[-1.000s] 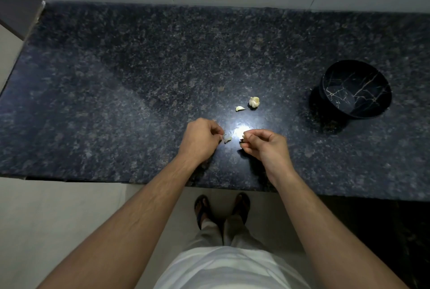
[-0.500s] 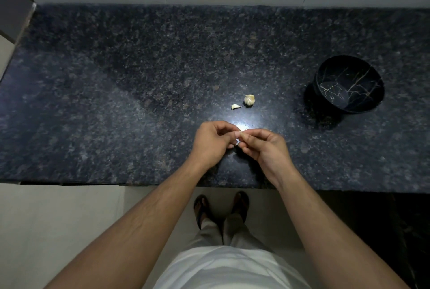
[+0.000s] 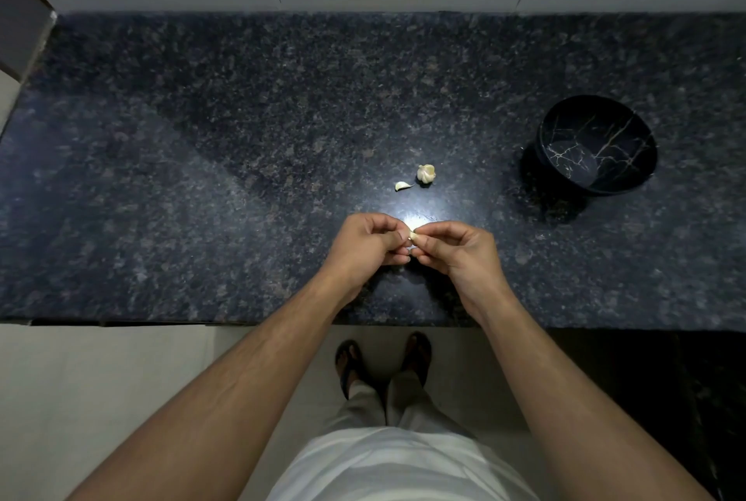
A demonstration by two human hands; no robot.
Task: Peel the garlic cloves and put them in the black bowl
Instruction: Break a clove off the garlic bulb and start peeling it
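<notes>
Between both grips (fingertips): garlic clove [image 3: 412, 235].

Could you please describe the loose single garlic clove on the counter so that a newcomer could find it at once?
Start at the black bowl on the counter and look left to two pale bits. The clove is the smaller, crescent one, left of the rounder garlic cluster.

Dim overhead view with one bright glare spot on the polished desk [image 3: 202, 177].
Light falls from above; the bowl [image 3: 596, 145] casts a dark shadow to its lower left. Wide-angle distortion bows the desk's edges; focus stays sharp throughout.
</notes>
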